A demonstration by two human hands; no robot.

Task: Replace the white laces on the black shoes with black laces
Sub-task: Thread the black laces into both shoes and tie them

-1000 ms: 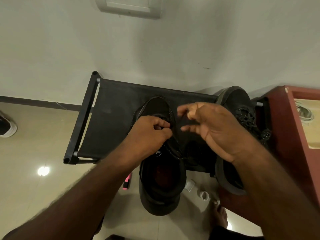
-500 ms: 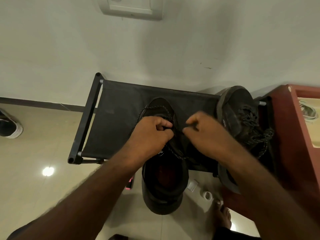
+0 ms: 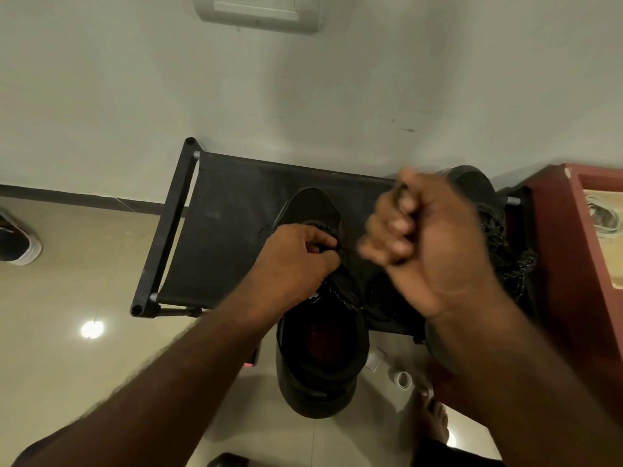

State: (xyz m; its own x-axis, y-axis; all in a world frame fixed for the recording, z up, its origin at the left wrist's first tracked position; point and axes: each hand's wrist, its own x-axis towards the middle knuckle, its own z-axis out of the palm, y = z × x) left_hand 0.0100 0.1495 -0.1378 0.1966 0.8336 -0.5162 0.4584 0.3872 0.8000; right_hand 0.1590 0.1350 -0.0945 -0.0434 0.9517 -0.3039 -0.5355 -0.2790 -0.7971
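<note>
Shoe (image 3: 318, 335) on the rack (image 3: 236, 230), long axis toe-to-wall, heel overhanging toward the person; left hand (image 3: 296, 261) nearer, fingers (image 3: 323, 241) pinching the black lace (image 3: 347, 299) at the eyelets; right hand (image 3: 428, 241) raised just right, blurred, clenched, seemingly drawing lace.

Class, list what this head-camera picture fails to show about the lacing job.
1. Eyelets and lace under the left hand on the near shoe: covered by its fingers.
2. What the right hand grips: motion blur, fist closed.
3. Second shoe: mostly hidden behind the right hand.
4. Pale object in the red cabinet: cut by the frame edge.
</note>
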